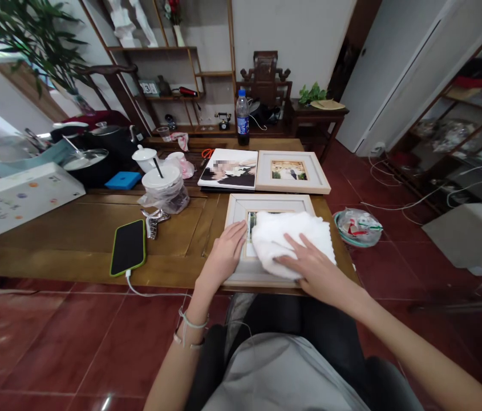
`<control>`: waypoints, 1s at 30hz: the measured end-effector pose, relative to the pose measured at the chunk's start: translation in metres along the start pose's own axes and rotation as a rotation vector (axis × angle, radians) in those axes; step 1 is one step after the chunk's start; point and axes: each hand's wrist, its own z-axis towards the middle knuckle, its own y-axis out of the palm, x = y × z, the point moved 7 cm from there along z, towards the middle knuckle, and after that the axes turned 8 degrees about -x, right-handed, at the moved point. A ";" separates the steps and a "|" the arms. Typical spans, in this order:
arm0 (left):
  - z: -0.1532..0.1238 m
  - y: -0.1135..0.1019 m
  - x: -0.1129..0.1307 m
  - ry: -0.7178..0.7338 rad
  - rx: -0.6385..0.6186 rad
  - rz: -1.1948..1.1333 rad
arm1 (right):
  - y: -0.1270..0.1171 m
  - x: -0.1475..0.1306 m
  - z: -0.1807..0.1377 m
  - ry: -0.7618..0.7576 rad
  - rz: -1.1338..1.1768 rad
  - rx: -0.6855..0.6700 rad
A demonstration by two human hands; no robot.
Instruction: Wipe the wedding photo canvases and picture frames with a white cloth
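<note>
A pale wooden picture frame (241, 206) lies flat at the near edge of the wooden table (95, 228). My left hand (223, 254) rests flat on the frame's left border, fingers stretched out. My right hand (309, 265) lies open and flat on a white cloth (287, 234) that covers most of the frame's glass. Only a strip of the photo shows beside the cloth.
Behind lie a second framed photo (292, 171) and a photo print (229, 168). A phone in a green case (128, 246) charges at the left, near a hair clip (154, 220), a lidded cup in a bag (163, 188) and a white box (13, 200). A bag-lined bin (357, 227) stands on the red floor at the right.
</note>
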 end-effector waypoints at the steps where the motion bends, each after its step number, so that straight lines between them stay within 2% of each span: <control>1: 0.000 0.000 0.000 -0.003 -0.002 -0.001 | -0.002 0.011 0.008 0.021 -0.035 0.041; 6: 0.000 -0.002 0.001 -0.015 -0.016 -0.007 | -0.021 0.062 0.047 0.173 -0.199 0.192; 10: 0.000 -0.001 0.000 -0.025 -0.023 -0.009 | -0.020 0.072 0.067 0.223 -0.234 0.160; 14: 0.000 0.001 -0.001 -0.017 -0.010 -0.011 | -0.007 0.048 0.059 0.181 -0.207 0.047; 18: 0.000 0.001 -0.002 -0.016 0.004 -0.006 | -0.002 0.009 0.023 0.104 -0.126 -0.085; 24: 0.000 0.000 -0.001 -0.009 -0.004 -0.002 | -0.009 -0.041 -0.028 0.029 0.049 -0.217; 27: 0.001 0.001 -0.001 -0.020 -0.016 0.005 | -0.008 -0.045 -0.029 0.012 0.095 -0.207; 30: 0.001 0.000 0.000 -0.013 -0.021 0.005 | -0.003 -0.030 -0.018 0.004 0.097 -0.114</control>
